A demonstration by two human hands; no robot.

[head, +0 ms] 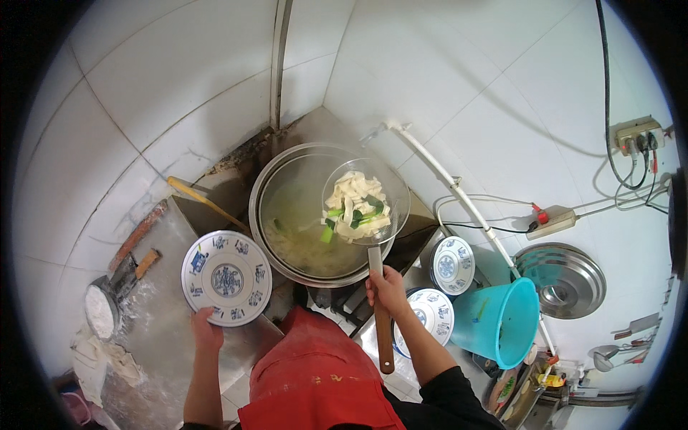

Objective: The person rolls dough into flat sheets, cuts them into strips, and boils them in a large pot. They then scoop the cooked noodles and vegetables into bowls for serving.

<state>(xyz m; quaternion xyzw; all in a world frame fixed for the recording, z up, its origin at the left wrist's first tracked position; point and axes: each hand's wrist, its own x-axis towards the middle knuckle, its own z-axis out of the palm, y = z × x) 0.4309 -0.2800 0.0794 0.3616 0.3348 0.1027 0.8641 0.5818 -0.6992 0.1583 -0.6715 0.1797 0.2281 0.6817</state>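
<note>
My right hand (388, 289) grips the brown handle of a wire-mesh strainer (399, 215). In the strainer's bowl lie wide pale noodles (352, 188) with pieces of green leafy vegetable (328, 234). It is held above the right side of a large round metal pot (258, 236), where cloudy yellowish liquid (301, 242) steams. On the left, my left hand (207, 329) holds a white plate with blue patterns (250, 258) by its near rim. The plate's face shows no food apart from a small green scrap near its upper left edge.
Left is a floury metal worktop (161, 301) with a bowl of flour (100, 312), a rolling pin (138, 234) and a cloth (88, 360). Stacked patterned plates (430, 317), smaller stacked dishes (452, 266) and a turquoise bucket (478, 312) stand right. A white pipe (435, 161) and cables run along the wall.
</note>
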